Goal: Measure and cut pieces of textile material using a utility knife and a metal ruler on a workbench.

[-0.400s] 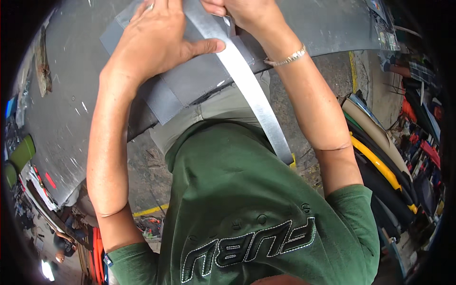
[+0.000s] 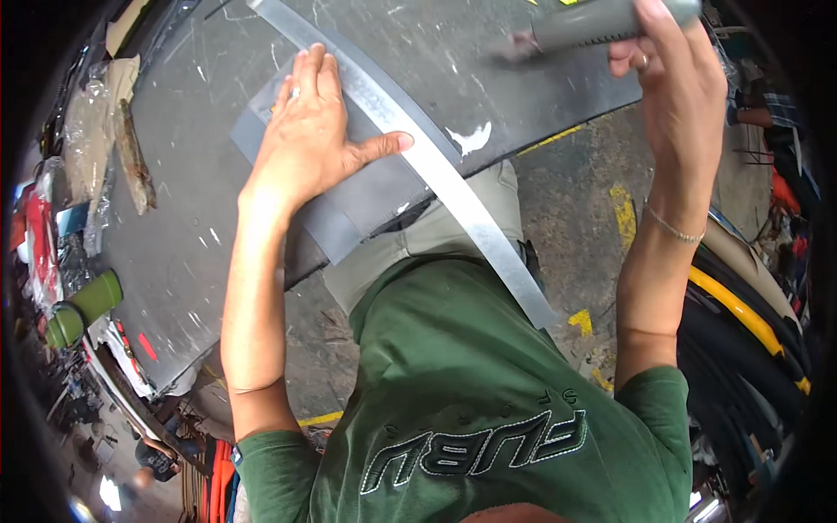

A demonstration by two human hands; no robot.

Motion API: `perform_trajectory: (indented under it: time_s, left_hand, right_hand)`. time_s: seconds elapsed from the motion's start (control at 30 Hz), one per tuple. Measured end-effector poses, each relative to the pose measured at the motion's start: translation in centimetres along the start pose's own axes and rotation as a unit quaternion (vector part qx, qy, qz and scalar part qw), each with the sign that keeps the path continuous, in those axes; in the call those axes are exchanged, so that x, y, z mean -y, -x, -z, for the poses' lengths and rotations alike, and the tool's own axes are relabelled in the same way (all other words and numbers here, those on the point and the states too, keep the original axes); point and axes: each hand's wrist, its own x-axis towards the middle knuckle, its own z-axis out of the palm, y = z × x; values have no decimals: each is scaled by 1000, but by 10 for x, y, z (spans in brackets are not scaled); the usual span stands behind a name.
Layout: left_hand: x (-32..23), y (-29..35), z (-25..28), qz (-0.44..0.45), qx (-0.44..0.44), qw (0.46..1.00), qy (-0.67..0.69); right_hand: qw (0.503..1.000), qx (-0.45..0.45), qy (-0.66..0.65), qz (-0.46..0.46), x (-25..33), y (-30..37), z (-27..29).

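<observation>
My left hand [image 2: 307,139] lies flat on a dark grey sheet [image 2: 375,187], fingers stretched out. Its thumb rests on a long straight metal strip [image 2: 410,144], which crosses the sheet and juts over the table edge toward my body. Raised at the upper right, my right hand [image 2: 676,65] is closed on a grey-green, tube-like piece [image 2: 584,28]. Dark marks run along the piece's lower side, and its left end is blurred and pinkish. I cannot make out its exact kind.
The dark worktable [image 2: 200,253] is scratched. On its left are a rough wooden stick [image 2: 132,161], clear plastic wrapping [image 2: 87,144] and a green cylindrical container [image 2: 87,307]. A white patch [image 2: 472,139] marks its right part. Black and yellow rolls [image 2: 741,314] stand at right.
My right hand has left the metal strip and swung right, now holding the grey-green piece. My left hand stays on the sheet and strip. The whole view has shifted.
</observation>
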Motion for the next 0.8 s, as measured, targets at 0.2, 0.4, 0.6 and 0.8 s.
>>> perform_trajectory:
  time_s: [0.2,0.4,0.6,0.8]
  left_hand:
    - [1,7,0,17,-11,1000,16]
    - [1,14,0,29,-46,996,76]
    - [1,40,15,54,-49,988,136]
    - [5,70,14,75,-45,991,106]
  right_hand:
    - [832,-47,-505,-225,-83,67,5]
    - [586,-9,-734,-343,-89,131,-4]
    - [764,165,-530,-328,-65,133,14]
    - [947,260,164,-97,-51,147,5]
